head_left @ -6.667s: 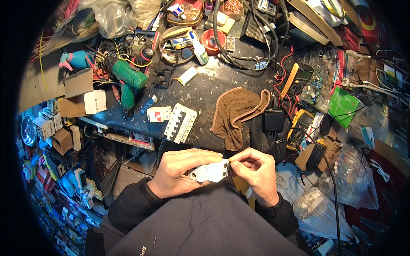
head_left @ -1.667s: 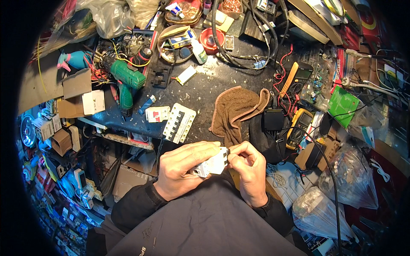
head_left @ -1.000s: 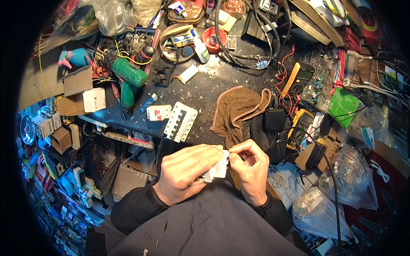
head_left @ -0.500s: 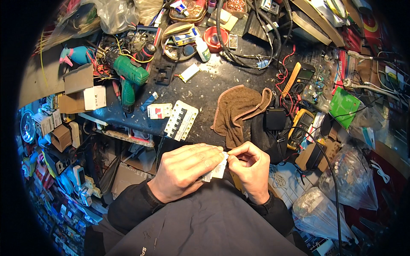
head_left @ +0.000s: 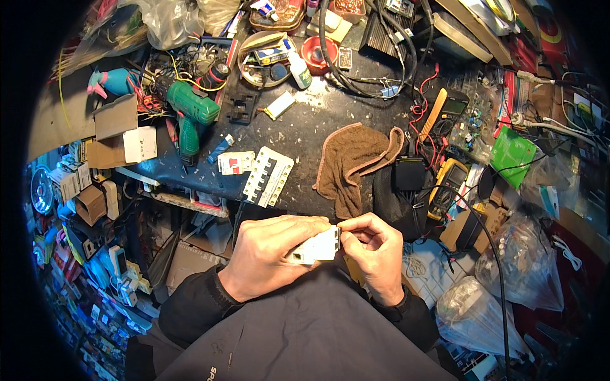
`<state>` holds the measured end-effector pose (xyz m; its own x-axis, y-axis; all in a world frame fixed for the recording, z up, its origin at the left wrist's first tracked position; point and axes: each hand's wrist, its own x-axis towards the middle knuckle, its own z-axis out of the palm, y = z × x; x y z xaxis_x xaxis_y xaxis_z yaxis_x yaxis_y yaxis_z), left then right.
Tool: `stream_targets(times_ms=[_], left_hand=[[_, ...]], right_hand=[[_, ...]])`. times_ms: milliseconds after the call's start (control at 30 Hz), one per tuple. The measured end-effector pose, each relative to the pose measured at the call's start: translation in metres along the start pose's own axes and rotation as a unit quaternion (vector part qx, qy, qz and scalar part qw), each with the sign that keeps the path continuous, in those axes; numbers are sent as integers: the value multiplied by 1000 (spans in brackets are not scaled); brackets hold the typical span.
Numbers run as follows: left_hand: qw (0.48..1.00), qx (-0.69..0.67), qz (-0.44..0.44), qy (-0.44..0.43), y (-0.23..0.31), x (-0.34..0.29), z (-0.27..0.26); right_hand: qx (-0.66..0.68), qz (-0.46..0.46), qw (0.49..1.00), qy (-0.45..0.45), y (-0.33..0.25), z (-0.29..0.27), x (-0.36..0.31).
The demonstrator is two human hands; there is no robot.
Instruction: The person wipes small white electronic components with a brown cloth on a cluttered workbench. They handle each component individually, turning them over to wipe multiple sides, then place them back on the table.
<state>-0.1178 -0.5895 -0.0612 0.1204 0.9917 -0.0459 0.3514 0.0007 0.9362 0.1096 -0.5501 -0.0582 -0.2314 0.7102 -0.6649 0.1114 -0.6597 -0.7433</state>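
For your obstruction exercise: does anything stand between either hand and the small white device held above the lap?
Nothing visible does. The left hand grips the white device directly, and the right hand pinches its right end.

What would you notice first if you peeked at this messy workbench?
Two bare hands, left hand and right hand, together hold a small white plastic block low in the middle. Beyond them a crumpled brown cloth lies on the dark bench, with a bright green cordless drill at upper left.
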Motion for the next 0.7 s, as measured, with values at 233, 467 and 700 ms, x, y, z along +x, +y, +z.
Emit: stream_targets(times_ms=[233, 467, 700], left_hand=[[1000, 16, 24, -10, 1, -1, -1], [998, 44, 41, -23, 4, -4, 0], [997, 55, 49, -27, 5, -9, 0]], right_hand=[[-46, 24, 999, -14, -1, -6, -2], [-87, -1, 996, 6, 2, -3, 0], [-125, -14, 992, 15, 2, -5, 2]])
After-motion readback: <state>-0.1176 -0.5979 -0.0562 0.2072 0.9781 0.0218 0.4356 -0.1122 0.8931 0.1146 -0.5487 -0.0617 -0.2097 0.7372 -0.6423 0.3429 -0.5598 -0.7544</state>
